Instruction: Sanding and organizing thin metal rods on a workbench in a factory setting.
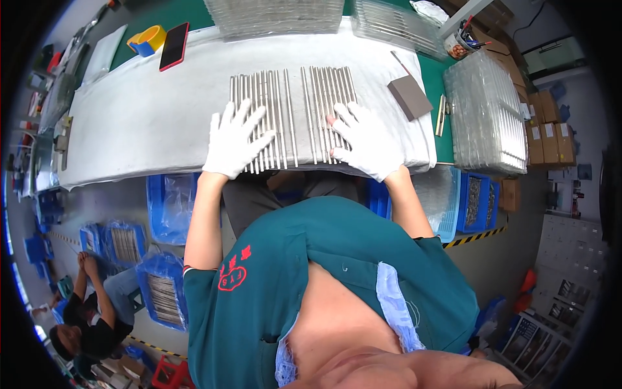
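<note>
Slim metal rods lie side by side on a white cloth (142, 117) in two groups, left rods (272, 91) and right rods (330, 81), with a narrow gap between them. A white glove covers my left hand (234, 144), which rests with spread fingers on the lower left part of the left group. My right hand (369, 141), gloved too but with bare skin showing at some fingertips, lies spread over the right edge of the right group. Both hands touch the rods from above, and neither is wrapped round one. The rods under my palms are hidden.
A dark block (409, 97) lies right of the rods. Stacked clear plastic trays (486, 110) stand at the right edge, with more trays (275, 16) at the back. A phone (174, 47) and a yellow-and-blue tape roll (149, 40) lie back left. Another person (97, 311) sits lower left.
</note>
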### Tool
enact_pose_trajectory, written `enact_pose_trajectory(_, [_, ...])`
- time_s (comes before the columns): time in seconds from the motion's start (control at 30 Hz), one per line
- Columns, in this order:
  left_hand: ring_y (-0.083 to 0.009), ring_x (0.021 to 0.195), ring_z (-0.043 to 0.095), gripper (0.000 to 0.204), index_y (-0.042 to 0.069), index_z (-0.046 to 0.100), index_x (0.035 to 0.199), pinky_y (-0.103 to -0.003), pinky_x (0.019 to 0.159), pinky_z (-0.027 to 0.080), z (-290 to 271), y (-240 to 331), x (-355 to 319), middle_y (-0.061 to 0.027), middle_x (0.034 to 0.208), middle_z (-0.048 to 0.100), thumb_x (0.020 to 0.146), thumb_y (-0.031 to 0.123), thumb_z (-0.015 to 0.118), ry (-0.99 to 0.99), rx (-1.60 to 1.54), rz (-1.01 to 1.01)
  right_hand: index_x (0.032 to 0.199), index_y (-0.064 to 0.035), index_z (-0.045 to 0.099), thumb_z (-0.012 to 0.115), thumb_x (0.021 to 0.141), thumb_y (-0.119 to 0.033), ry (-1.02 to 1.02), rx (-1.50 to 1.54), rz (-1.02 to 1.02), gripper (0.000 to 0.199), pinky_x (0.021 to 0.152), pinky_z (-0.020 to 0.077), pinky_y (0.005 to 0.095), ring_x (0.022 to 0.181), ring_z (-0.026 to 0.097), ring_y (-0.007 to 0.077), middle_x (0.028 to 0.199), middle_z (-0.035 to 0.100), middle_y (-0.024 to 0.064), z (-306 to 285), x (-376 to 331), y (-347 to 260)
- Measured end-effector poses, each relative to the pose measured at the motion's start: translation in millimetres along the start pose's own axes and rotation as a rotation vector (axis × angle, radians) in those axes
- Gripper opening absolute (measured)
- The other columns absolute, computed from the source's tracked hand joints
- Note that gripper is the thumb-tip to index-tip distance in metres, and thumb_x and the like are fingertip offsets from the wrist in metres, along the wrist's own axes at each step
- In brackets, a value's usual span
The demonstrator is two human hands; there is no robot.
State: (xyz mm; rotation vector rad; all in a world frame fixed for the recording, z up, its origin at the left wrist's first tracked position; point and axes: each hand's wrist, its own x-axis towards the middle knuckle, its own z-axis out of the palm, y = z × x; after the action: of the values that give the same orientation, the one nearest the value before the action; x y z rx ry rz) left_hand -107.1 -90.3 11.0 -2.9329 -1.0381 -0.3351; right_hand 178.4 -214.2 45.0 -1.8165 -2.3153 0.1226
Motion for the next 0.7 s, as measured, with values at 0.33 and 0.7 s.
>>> enact_pose_trajectory(0.33, [-0.0312,0.129,0.049,0.038,0.015,0.066,0.122,-0.05,0.113,0.025,18,-26,-3,-0.0094,0.134,0.059,0.092,0.036,0.06,0.136,-0.308,-0.326,0.131,-0.0041,0.055,0.066,0.082,-0.041,0.071,0.148,-0.187,0.062,0.111,0.031,0.0436,0.13,0.042,0.035,0.137,0.05,0.0176,16,31,-37])
enact_pose_trajectory(0.7, [-0.0308,0.122,0.055,0.036,0.009,0.068,0.118,-0.046,0.11,0.032,16,-27,-3,-0.0128,0.126,0.063,0.092,0.033,0.061,0.25,-0.396,-0.398,0.109,-0.0035,0.07,0.059,0.095,-0.026,-0.22,0.983,0.162,0.029,0.085,0.0517,0.031,0.096,0.067,0.0211,0.099,0.071,0.0115,-3,-55,-26])
